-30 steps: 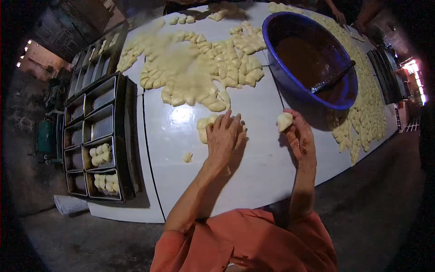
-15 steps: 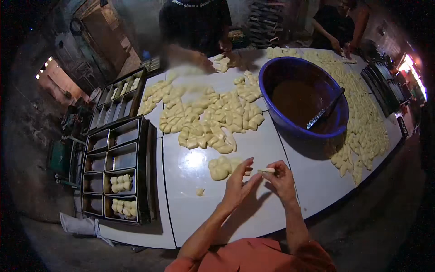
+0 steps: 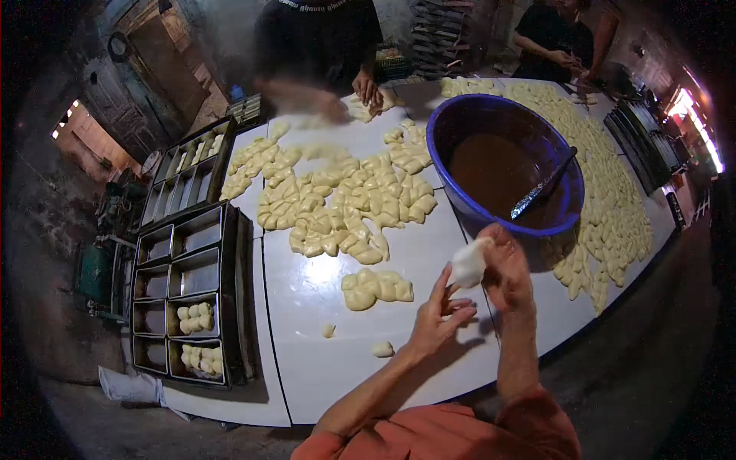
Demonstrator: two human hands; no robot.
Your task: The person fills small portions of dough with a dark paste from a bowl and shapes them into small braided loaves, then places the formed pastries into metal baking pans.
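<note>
My right hand is closed on a pale, blurred piece of dough, raised just below the blue basin. My left hand is just below that piece with fingers apart, its index fingertip at the piece's edge; whether it touches, I cannot tell. A cluster of dough pieces lies left of my hands on the white table. A small lump and another piece rest nearer me. Farther back spreads a large sheet of cut dough. The basin holds brown liquid and a long-handled tool.
Metal pans, some holding dough, sit along the left. More dough covers the right side, beside stacked dark trays. One co-worker's hands work dough across the table; another person stands at the back right.
My hands have shifted right and my right hand has lifted toward the basin with dough. My left hand has left the near cluster. An extra small piece now lies in front of it.
</note>
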